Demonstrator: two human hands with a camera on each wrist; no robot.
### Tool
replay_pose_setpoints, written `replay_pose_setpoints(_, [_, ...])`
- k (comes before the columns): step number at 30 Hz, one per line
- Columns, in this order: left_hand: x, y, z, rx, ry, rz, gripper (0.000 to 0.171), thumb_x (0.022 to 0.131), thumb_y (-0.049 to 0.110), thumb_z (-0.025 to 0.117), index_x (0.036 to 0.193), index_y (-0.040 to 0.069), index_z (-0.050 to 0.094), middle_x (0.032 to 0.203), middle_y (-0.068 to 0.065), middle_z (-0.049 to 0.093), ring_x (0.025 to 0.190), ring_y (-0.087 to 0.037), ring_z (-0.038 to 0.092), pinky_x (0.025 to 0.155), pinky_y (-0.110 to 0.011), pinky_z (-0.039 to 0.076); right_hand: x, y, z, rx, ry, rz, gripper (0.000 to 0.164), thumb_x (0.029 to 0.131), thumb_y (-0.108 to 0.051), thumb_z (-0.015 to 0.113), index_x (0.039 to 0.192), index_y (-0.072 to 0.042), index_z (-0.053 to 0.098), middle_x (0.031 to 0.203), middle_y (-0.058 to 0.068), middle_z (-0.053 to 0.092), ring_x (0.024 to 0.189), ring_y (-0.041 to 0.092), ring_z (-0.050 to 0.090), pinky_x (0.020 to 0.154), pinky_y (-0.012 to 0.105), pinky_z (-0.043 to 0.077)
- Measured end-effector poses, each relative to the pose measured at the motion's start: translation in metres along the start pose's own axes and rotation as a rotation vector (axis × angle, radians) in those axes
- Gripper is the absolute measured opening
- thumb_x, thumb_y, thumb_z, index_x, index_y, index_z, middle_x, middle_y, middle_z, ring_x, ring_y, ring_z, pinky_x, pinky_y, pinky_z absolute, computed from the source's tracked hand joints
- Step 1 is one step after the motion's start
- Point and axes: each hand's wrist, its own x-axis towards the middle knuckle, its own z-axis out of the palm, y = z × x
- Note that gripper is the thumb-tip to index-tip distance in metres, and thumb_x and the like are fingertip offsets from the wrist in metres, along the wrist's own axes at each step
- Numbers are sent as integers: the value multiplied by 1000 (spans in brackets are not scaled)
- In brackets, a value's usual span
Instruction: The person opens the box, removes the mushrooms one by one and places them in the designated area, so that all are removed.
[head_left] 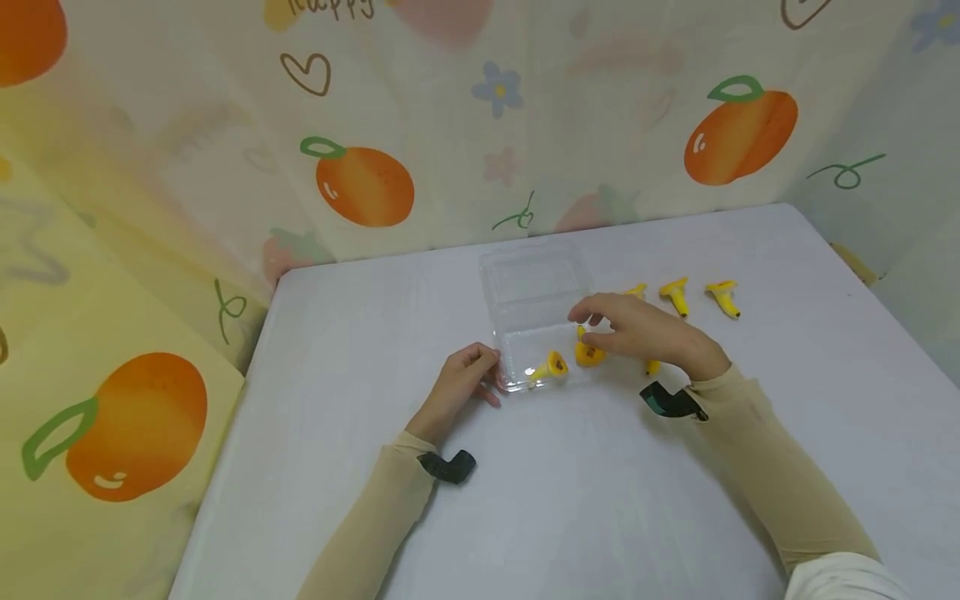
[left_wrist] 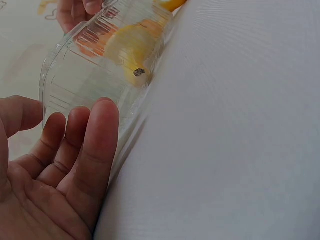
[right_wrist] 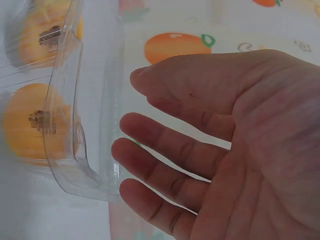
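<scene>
A clear plastic hinged box (head_left: 521, 342) lies with its lid folded back. Inside are two yellow, tapering fruit-like pieces (head_left: 557, 365), each with a round orange face and a dark centre, like cut papaya. My left hand (head_left: 467, 373) touches the box's left front corner; its thumb meets the rim and its loosely bent fingers (left_wrist: 100, 145) lie along the outer wall. Above the box's right side hovers my right hand (head_left: 641, 329), its fingers spread, with nothing in its grasp. The right wrist view shows both orange faces (right_wrist: 42, 122) behind the clear wall (right_wrist: 75, 155).
Several more yellow pieces (head_left: 723, 297) lie on the white-covered table (head_left: 600, 500) right of the box, some partly hidden by my right hand. The transparent lid (head_left: 534, 271) stretches toward the back. A fruit-patterned cloth (head_left: 450, 125) hangs behind the table's rear edge.
</scene>
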Motion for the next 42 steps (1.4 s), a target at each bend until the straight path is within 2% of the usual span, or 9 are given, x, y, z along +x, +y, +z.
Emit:
replay_pose_setpoints(8, [-1,2,2,3,0,16,30,104,26,54,107,-4,59,80,-2,62,73,-15,65,57,-27,60,2,-3,5,-27,-22,37,39,97,-14,65,134,-2,59,131,16,65,120,33,58,102,52,53])
replay_pose_setpoints(14, [-2,1,2,10,10,21,29,105,25,54,105,-3,59,80,-2,62,71,-15,66,57,-28,60,6,-1,7,-118,-13,20,35,96,-13,66,129,-3,63,125,13,69,115,29,63,98,47,55])
replay_pose_setpoints(20, [-3,1,3,11,7,28,29,105,25,53,105,-3,58,80,-2,62,72,-15,65,57,-27,60,8,2,11,-135,-18,7,32,94,-10,65,126,-4,65,121,12,71,110,27,65,95,44,56])
replay_pose_setpoints(28, [0,-2,1,-10,-1,37,28,104,23,53,104,-5,58,80,-2,63,72,-15,66,56,-27,59,8,2,11,-180,-36,32,31,95,-12,63,126,-7,66,116,8,71,110,28,64,98,50,51])
replay_pose_setpoints(42, [0,0,1,-19,0,29,29,104,23,53,106,-6,58,80,-2,62,73,-15,65,56,-27,59,10,-1,15,-207,-31,14,30,93,-4,63,122,-7,67,103,6,72,88,19,63,81,35,56])
